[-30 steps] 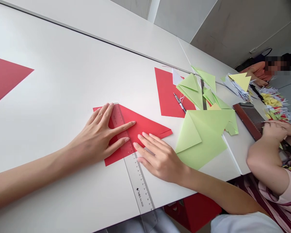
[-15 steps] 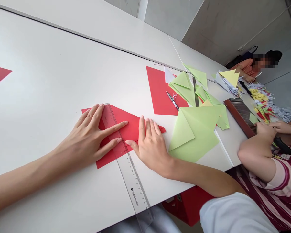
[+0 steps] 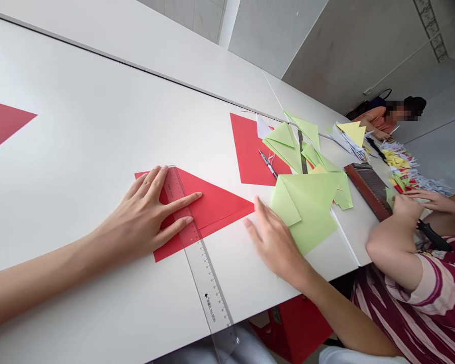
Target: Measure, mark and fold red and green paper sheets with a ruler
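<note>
Under my left hand lies a clear plastic ruler, pressed onto a folded piece of red paper. The fingers of that hand are spread flat across ruler and paper. The ruler runs down past the near table edge. To the right, the red paper narrows to a point. My right hand is at that tip, fingers extended and apart; whether a fingertip touches the paper I cannot tell. Beyond my right hand lies a folded light green sheet.
Another red sheet with a pen lies farther back, beside stacked green papers. A paper cutter stands at right near a co-worker's arm. More red paper is at far left. Paper strips are piled behind.
My right hand has slid off the middle of the red paper, moving right to its pointed tip. My left hand stays on the ruler. The view has shifted slightly.
</note>
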`<move>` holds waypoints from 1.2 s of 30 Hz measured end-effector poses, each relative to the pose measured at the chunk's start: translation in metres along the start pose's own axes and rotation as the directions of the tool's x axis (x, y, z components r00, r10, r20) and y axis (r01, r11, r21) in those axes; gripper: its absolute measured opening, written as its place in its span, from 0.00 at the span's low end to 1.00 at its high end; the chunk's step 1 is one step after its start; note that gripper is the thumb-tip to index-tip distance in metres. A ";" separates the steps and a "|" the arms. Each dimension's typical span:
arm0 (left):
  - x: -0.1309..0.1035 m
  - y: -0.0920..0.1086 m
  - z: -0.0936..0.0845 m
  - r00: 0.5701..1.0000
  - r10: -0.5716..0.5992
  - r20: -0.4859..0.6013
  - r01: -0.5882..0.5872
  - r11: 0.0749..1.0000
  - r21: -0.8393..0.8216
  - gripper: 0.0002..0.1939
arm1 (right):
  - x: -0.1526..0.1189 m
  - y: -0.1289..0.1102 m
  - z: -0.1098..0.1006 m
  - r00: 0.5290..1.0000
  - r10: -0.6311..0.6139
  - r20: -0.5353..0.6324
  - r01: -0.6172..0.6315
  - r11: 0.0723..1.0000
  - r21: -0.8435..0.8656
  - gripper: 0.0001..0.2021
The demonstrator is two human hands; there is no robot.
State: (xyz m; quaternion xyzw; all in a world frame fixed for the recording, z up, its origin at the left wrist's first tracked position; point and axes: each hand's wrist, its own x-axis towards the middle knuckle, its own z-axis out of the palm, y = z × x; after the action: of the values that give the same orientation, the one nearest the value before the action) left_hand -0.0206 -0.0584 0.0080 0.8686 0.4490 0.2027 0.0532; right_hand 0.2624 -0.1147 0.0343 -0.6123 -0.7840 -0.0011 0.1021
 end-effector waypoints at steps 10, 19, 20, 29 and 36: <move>-0.006 0.000 0.002 0.999 0.031 -0.019 -0.030 0.997 0.073 0.24 | 0.003 0.002 0.016 0.987 -0.148 -0.069 0.138 0.982 -0.131 0.29; -0.011 0.000 0.005 0.993 0.063 -0.100 -0.051 0.992 0.115 0.26 | 0.037 -0.028 0.025 0.964 -0.264 -0.026 0.257 0.955 -0.149 0.27; -0.012 0.001 0.005 0.993 0.065 -0.099 -0.054 0.992 0.116 0.26 | 0.042 -0.032 0.025 0.960 -0.278 -0.019 0.273 0.952 -0.139 0.27; -0.017 0.005 0.007 0.987 0.065 -0.145 -0.054 0.996 0.077 0.24 | 0.086 -0.050 0.026 0.925 -0.376 0.050 0.379 0.918 -0.115 0.26; -0.017 0.008 0.005 0.993 0.051 -0.106 -0.046 0.998 0.049 0.20 | 0.111 -0.066 0.025 0.894 -0.440 0.083 0.448 0.879 -0.165 0.28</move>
State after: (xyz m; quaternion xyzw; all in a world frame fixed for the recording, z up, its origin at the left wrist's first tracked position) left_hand -0.0211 -0.0765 0.0000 0.8680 0.4347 0.2400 0.0040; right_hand 0.1693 -0.0219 0.0359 -0.4230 -0.9020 -0.0820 0.0267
